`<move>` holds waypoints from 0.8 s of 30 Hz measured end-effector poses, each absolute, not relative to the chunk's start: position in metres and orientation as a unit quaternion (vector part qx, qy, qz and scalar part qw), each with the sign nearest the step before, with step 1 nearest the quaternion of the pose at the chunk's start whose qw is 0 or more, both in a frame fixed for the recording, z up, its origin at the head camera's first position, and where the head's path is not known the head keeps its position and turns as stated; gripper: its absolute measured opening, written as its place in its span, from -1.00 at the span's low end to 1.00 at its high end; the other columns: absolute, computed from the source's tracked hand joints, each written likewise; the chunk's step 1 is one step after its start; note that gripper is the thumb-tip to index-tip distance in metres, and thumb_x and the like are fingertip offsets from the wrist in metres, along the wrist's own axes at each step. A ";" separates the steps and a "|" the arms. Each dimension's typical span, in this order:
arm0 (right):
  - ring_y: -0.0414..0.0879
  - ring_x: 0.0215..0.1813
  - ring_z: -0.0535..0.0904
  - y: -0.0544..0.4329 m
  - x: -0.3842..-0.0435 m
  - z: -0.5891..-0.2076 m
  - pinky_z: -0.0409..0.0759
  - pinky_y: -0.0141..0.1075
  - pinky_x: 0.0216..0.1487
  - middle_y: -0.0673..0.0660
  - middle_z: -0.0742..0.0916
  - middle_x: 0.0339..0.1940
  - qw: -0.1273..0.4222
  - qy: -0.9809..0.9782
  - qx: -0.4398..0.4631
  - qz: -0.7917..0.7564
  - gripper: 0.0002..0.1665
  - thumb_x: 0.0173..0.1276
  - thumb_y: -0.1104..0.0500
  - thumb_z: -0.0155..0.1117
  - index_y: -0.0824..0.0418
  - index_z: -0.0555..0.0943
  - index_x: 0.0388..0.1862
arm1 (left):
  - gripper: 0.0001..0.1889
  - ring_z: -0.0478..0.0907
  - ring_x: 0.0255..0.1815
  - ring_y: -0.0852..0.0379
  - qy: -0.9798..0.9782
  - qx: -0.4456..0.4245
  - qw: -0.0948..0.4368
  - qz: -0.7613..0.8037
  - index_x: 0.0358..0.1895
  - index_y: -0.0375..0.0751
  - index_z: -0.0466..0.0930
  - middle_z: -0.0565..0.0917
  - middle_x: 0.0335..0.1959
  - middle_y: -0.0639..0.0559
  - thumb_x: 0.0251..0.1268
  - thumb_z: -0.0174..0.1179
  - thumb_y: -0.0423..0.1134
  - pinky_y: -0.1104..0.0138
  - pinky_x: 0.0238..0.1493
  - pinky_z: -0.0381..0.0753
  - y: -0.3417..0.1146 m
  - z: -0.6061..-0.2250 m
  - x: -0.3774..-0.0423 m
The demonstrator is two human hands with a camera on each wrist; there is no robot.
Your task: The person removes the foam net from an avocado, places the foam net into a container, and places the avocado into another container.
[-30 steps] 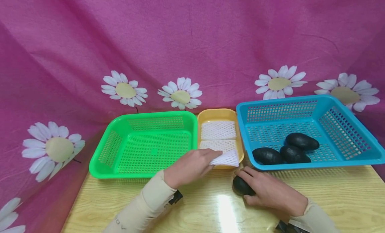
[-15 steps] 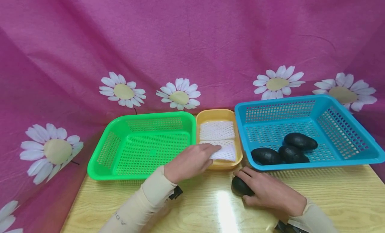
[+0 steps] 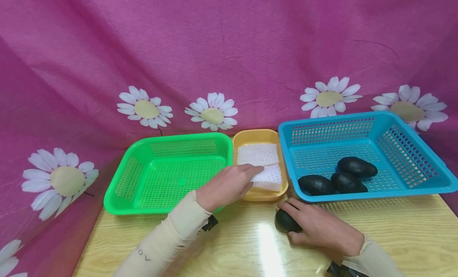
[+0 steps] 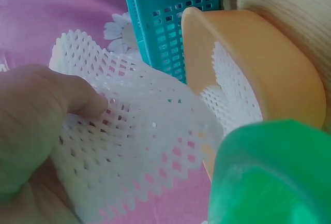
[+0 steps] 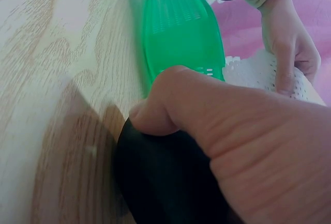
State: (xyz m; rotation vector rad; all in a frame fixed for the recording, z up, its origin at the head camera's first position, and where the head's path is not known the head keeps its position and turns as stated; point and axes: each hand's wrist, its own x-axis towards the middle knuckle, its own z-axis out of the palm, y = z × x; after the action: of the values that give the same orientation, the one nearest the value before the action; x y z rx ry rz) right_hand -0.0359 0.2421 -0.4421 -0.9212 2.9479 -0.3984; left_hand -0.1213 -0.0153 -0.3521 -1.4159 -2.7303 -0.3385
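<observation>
My left hand point(image 3: 229, 184) pinches a white foam net sleeve point(image 4: 139, 115) between thumb and fingers. In the head view the sleeve overlaps the front half of a yellow tray point(image 3: 264, 195), where more white foam nets point(image 3: 257, 153) lie flat. My right hand point(image 3: 318, 225) is curled over a dark avocado point(image 3: 285, 221) at the table, in front of the tray and the blue basket. The right wrist view shows the thumb across the top of this avocado point(image 5: 160, 167), its far side hidden by the hand.
A blue basket point(image 3: 429, 185) at the right holds several dark avocados point(image 3: 357, 167). To the left stands a green basket point(image 3: 168, 209) with nothing in it. Between the two sits the yellow tray. Behind them hangs a pink cloth point(image 3: 229, 50) with daisies.
The left hand has shifted a little back with the net sleeve, which now hangs further over the tray instead of at its front edge. My right hand and its avocado have stayed put.
</observation>
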 end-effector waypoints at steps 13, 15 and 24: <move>-0.24 -0.05 0.58 0.242 -0.036 -0.443 0.69 -0.26 -0.05 -0.09 0.64 0.09 0.014 0.947 -0.295 -0.125 -0.31 0.12 -0.04 0.48 0.09 0.58 0.26 | -0.53 0.74 -0.11 0.16 -0.887 -0.449 0.020 -0.110 0.38 -0.18 0.54 0.78 0.10 -0.02 0.43 0.26 -0.36 0.34 -0.07 0.75 -0.009 -0.353 -0.131; -0.24 -0.05 0.58 0.242 -0.035 -0.443 0.70 -0.25 -0.05 -0.09 0.64 0.08 0.009 0.947 -0.296 -0.124 -0.31 0.11 -0.03 0.48 0.09 0.59 0.26 | -0.55 0.74 -0.10 0.15 -0.887 -0.449 0.023 -0.108 0.38 -0.18 0.54 0.78 0.09 -0.02 0.45 0.24 -0.35 0.33 -0.05 0.75 -0.008 -0.354 -0.133; -0.22 -0.01 0.60 0.243 -0.036 -0.444 0.71 -0.22 -0.01 -0.08 0.64 0.12 0.014 0.948 -0.296 -0.120 -0.28 0.13 -0.04 0.46 0.10 0.57 0.29 | -0.56 0.75 -0.01 0.07 -0.892 -0.440 0.010 -0.101 0.40 -0.22 0.52 0.78 0.08 -0.06 0.50 0.18 -0.32 0.27 0.05 0.75 -0.001 -0.357 -0.144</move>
State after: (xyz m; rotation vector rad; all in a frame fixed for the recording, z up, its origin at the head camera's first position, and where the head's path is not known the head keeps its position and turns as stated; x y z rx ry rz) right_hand -0.0364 0.2431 -0.4439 -0.9207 2.9498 -0.3743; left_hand -0.1442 -0.0014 -0.3569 -1.3721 -2.7850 -0.3152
